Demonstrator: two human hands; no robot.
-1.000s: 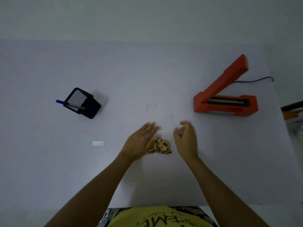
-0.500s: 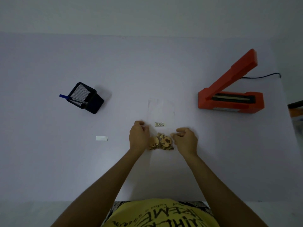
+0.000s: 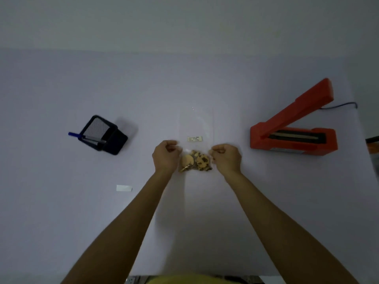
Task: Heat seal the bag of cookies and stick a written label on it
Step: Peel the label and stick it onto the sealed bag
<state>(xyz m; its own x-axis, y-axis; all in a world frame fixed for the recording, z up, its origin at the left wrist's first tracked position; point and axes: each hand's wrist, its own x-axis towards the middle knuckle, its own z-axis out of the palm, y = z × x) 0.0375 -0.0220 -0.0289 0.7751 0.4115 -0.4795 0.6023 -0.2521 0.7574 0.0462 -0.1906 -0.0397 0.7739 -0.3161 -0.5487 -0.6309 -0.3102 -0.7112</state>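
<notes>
A clear plastic bag [image 3: 196,124] lies flat on the white table, its open end pointing away from me. Several chocolate chip cookies [image 3: 195,160] sit in its near end, and a small printed sticker [image 3: 194,138] shows on the bag just beyond them. My left hand [image 3: 165,155] pinches the bag's left edge beside the cookies. My right hand [image 3: 226,158] pinches the right edge. An orange heat sealer [image 3: 291,130] stands at the right with its arm raised. A blank white label [image 3: 124,188] lies on the table to the left.
A black mesh pen holder [image 3: 102,134] lies tipped at the left with a blue pen [image 3: 74,134] sticking out. The sealer's dark cable [image 3: 344,104] runs off to the right. The table [image 3: 61,212] edge is at the far right.
My hands went from loosely open over the cookies to fists pinching the bag's two side edges. The bag now lies stretched out flat beyond the cookies.
</notes>
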